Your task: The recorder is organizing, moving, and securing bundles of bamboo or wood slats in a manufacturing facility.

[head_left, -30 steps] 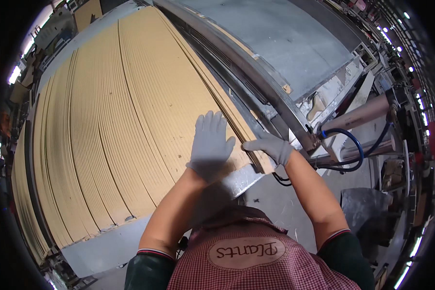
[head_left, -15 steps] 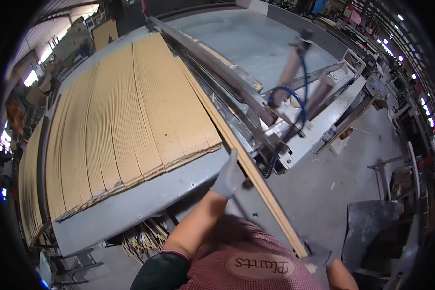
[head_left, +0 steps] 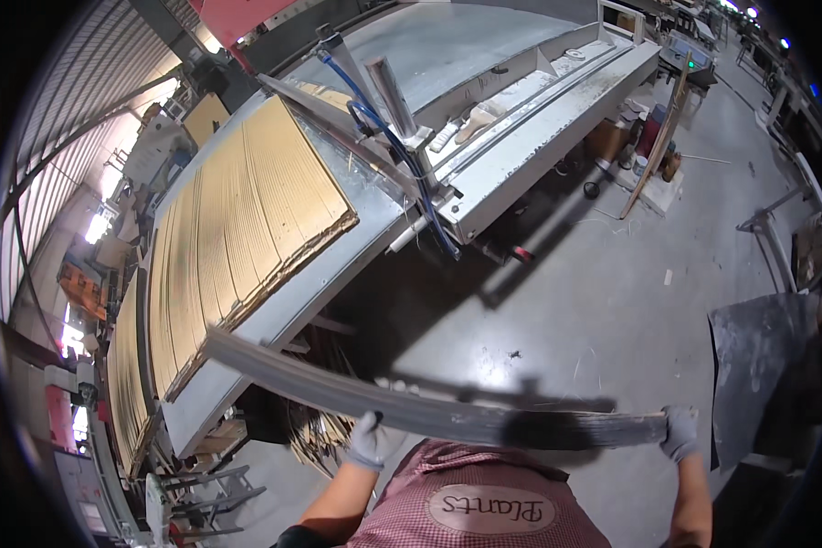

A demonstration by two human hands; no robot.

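Note:
A bundle of long thin strips lies crosswise in front of my body, its dark grey-brown side showing and slightly bowed by the lens. My left hand, in a grey glove, grips it along its lower edge, with fingertips showing past the far edge. At the bundle's right end, my gloved right hand is closed around the tip. The left end reaches over the front edge of the grey metal table. Rows of tan strips lie packed side by side on that table.
Beyond the table stands a machine with a pale metal beam, an upright cylinder and blue hoses. Scrap strips are heaped below the table's front edge. A dark sheet hangs at the right. A metal stand is at lower left.
The bundle has swung from a slanted position beside the tan strips to crosswise before me, its dark side now showing. My left hand moved down and left, my right hand up and right. The view turned right.

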